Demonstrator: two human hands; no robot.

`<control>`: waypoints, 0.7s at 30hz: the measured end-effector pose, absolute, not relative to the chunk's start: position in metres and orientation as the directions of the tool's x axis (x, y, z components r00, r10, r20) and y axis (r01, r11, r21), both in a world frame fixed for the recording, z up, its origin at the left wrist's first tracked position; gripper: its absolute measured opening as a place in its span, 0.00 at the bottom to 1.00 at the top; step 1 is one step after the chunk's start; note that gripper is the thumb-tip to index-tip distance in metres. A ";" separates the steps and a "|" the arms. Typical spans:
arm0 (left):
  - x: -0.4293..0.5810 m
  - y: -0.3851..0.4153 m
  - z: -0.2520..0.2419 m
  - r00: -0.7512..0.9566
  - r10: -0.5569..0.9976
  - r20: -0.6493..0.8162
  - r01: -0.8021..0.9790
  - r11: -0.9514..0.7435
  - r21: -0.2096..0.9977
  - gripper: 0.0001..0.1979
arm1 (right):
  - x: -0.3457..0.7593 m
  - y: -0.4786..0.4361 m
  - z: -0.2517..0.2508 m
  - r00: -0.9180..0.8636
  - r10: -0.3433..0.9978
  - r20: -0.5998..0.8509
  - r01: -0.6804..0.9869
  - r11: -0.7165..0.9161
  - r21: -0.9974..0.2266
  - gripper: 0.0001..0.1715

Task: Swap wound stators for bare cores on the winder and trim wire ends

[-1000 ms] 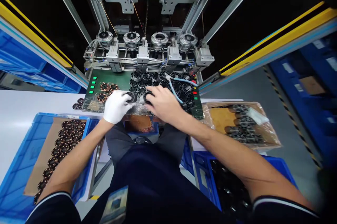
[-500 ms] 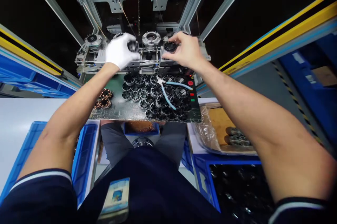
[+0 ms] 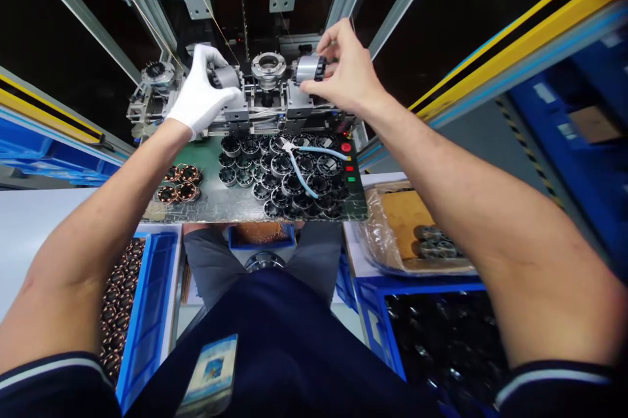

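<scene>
My left hand (image 3: 199, 94), in a white cloth glove, is closed around a dull grey metal cylinder (image 3: 226, 76), and my bare right hand (image 3: 346, 71) pinches a shiny silver cylinder with a black ring at its end (image 3: 309, 68) between thumb and fingertips; both pieces are held on their sides, up at the row of fixtures at the far end of my reach. Nearest to me, a printed card (image 3: 210, 369) lies on my dark lap. By my left forearm a blue plastic crate (image 3: 147, 300) holds rows of copper-wound rings (image 3: 118, 313); by my right one a second blue crate (image 3: 375, 320) holds black parts too dark to make out, and beyond it a bagged cardboard tray (image 3: 397, 222) carries a few dark rings (image 3: 434, 243). Further out lies the green work plate (image 3: 210, 195), with a pile of black toothed rings (image 3: 267, 176), blue-handled pliers (image 3: 300, 176) laid across them, and a few copper-wound pieces (image 3: 179, 184) near its left edge. Behind it stands the row of round metal nests; the middle nest (image 3: 268, 66) sits bare between my two hands. I judge that I am at the loading step, bringing each cylinder to its own nest. Seating them would call for turning each upright, lining it up square over its nest, and letting go only once it sits flat.
</scene>
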State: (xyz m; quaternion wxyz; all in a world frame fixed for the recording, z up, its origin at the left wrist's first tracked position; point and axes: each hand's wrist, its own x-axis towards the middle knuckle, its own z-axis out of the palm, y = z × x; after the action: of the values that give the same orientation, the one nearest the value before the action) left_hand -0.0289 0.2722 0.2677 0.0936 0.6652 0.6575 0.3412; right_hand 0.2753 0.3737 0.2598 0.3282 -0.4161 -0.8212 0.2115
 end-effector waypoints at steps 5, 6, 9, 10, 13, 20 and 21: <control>-0.033 0.267 0.276 -0.086 0.965 0.247 0.785 -0.087 0.614 0.39 | 0.275 0.376 0.267 -0.461 0.855 0.238 0.441 0.454 -0.774 0.30; -0.035 0.268 0.279 -0.093 0.967 0.237 0.783 -0.076 0.617 0.40 | 0.275 0.378 0.266 -0.465 0.858 0.221 0.434 0.438 -0.787 0.31; -0.040 0.277 0.283 -0.104 0.939 0.327 0.804 -0.114 0.583 0.41 | 0.275 0.387 0.262 -0.442 0.851 0.284 0.440 0.482 -0.758 0.32; -0.041 0.283 0.281 -0.103 0.919 0.380 0.818 -0.139 0.558 0.42 | 0.275 0.389 0.259 -0.430 0.846 0.316 0.448 0.504 -0.739 0.32; -0.044 0.300 0.263 -0.126 0.889 0.441 0.850 -0.132 0.510 0.42 | 0.273 0.393 0.243 -0.414 0.836 0.361 0.489 0.539 -0.686 0.36; -0.046 0.311 0.219 -0.165 0.917 0.363 0.860 -0.046 0.508 0.38 | 0.271 0.398 0.215 -0.418 0.863 0.282 0.598 0.496 -0.630 0.40; -0.046 0.310 0.218 -0.180 0.914 0.363 0.856 -0.036 0.515 0.38 | 0.272 0.399 0.216 -0.413 0.869 0.272 0.595 0.484 -0.642 0.40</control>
State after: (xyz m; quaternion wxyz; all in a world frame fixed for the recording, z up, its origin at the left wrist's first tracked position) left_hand -0.0463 0.3097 0.2182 0.0437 0.6386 0.6930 0.3316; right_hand 0.2719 0.3987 0.2161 0.2975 -0.4528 -0.8084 0.2303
